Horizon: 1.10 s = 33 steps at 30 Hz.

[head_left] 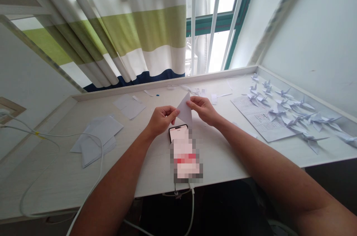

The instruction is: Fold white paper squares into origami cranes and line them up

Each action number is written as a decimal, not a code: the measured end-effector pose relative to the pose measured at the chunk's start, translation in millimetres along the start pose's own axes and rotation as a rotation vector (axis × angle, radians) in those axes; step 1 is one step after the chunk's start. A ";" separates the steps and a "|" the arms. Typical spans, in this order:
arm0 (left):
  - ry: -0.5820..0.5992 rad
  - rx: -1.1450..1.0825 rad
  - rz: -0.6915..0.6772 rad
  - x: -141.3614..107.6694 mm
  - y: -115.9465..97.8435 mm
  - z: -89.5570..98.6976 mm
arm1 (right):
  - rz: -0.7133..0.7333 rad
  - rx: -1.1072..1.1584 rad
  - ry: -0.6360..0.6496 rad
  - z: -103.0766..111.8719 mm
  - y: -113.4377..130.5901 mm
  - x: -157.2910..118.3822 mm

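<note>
A small folded white paper (185, 111), triangular in outline, is held up between both hands over the desk. My left hand (163, 118) pinches its left corner between thumb and fingers. At its upper right edge, my right hand (203, 108) grips it with the thumb in front. Just below the paper lies a phone (184, 154) with a lit, partly blurred screen and a cable at its lower end. Several folded paper cranes (283, 102) stand at the right, some on a written sheet (258, 120).
Stacks of white paper (96, 137) and square sheets (129, 106) lie on the left of the white desk (223, 154). Paper scraps (214, 99) are scattered near the back. A white cable (102, 154) loops over the left side. Behind hangs a curtain (145, 27).
</note>
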State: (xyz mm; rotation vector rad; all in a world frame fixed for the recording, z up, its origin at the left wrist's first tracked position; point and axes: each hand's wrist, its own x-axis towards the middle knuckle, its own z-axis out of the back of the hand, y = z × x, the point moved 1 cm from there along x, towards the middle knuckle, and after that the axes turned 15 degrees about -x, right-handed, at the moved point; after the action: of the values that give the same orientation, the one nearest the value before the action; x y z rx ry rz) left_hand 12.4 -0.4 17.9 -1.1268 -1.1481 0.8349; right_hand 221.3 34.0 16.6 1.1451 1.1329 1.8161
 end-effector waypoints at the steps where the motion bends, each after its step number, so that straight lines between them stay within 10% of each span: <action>1: 0.007 -0.007 0.010 -0.3 -0.2 -0.7 | 0.001 0.002 -0.043 1.4 1.0 0.5; 6: 0.052 -0.017 0.059 -2.4 -0.9 -5.0 | 0.011 -0.068 -0.232 10.0 3.5 2.0; 27: 0.066 -0.068 0.072 -1.7 4.5 -8.0 | 0.022 -0.025 -0.289 7.2 2.9 2.8; 33: 0.036 -0.084 0.046 1.4 11.0 -6.1 | -0.063 0.051 -0.078 4.5 0.3 1.8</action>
State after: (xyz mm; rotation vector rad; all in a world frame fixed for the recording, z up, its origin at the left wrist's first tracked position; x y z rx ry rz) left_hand 19.1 2.3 7.4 -1.2373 -1.1399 0.8044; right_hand 224.8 36.9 18.5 1.1860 1.1635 1.6894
